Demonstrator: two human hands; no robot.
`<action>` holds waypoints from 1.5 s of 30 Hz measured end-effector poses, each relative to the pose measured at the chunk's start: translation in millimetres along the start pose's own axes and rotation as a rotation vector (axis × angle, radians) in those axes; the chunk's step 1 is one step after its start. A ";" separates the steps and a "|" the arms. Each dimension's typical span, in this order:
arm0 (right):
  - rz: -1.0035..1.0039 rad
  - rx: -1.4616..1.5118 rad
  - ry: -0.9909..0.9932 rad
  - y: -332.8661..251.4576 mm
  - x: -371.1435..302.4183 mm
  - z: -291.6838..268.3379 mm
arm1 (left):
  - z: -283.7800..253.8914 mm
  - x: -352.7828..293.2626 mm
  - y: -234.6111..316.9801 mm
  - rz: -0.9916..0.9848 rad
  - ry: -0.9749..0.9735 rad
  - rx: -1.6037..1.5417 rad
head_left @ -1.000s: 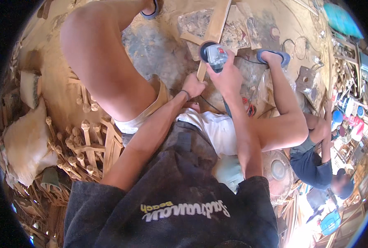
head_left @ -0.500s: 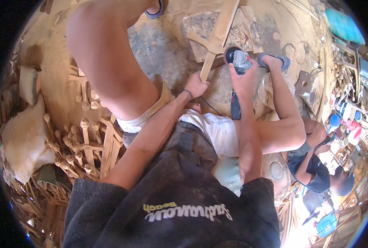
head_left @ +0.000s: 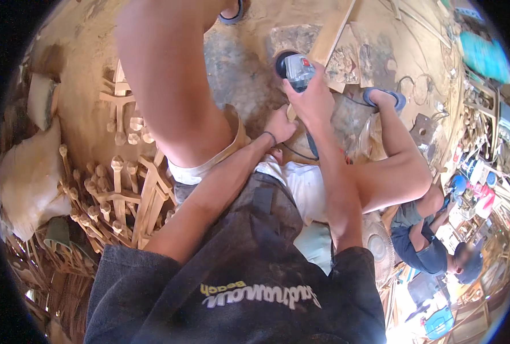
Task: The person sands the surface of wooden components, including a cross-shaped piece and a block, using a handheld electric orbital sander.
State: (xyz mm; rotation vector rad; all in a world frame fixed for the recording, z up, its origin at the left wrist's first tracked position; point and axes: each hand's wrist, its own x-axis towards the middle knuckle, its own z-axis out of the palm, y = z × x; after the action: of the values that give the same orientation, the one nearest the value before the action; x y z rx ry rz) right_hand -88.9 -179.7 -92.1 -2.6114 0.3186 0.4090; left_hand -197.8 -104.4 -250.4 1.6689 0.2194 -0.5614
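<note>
My left hand [head_left: 281, 125] is closed round the grip of a wooden sword [head_left: 330, 37], whose pale blade slants away to the upper right. In my right hand [head_left: 313, 103] is an angle grinder [head_left: 299, 70] with a grey head and a dark round disc. The disc lies over the left side of the sword's crossguard, most of which is hidden behind the grinder and my hand. Whether disc and wood touch, I cannot tell. A cord runs from the grinder's lower end, near my left wrist.
Under the blade lies a worn slab [head_left: 346, 63] on the sandy floor. Several wooden sword pieces [head_left: 117, 186] are heaped left of my leg. A fan [head_left: 376, 246] stands at my right, and another person [head_left: 424, 246] sits beyond it. A pale sack [head_left: 31, 178] lies far left.
My right hand has carried the grinder leftward, from the sword's right side to over its crossguard. My left hand keeps its hold on the grip.
</note>
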 end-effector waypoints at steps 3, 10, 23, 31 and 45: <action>-0.026 0.007 0.006 -10.8 8.1 3.9 | 3.0 -0.1 1.8 -0.097 -0.011 0.061; -0.089 -0.091 0.059 -4.2 8.4 6.7 | 8.3 1.7 -4.3 -0.112 0.009 0.116; 0.091 -0.046 0.182 61.2 -25.6 -10.3 | 4.2 -3.4 21.0 -0.146 0.046 0.206; 0.239 0.023 0.361 115.0 -26.7 -28.2 | 2.8 0.0 11.8 -0.142 0.056 0.182; -0.134 -0.065 0.011 0.6 10.7 -1.0 | 6.8 3.6 4.2 -0.086 0.030 0.201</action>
State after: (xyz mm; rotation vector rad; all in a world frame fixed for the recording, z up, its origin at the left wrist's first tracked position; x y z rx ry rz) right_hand -78.9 -182.4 -95.2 -2.6799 0.1346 0.3647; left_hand -194.4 -112.4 -249.1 1.8704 0.2645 -0.6400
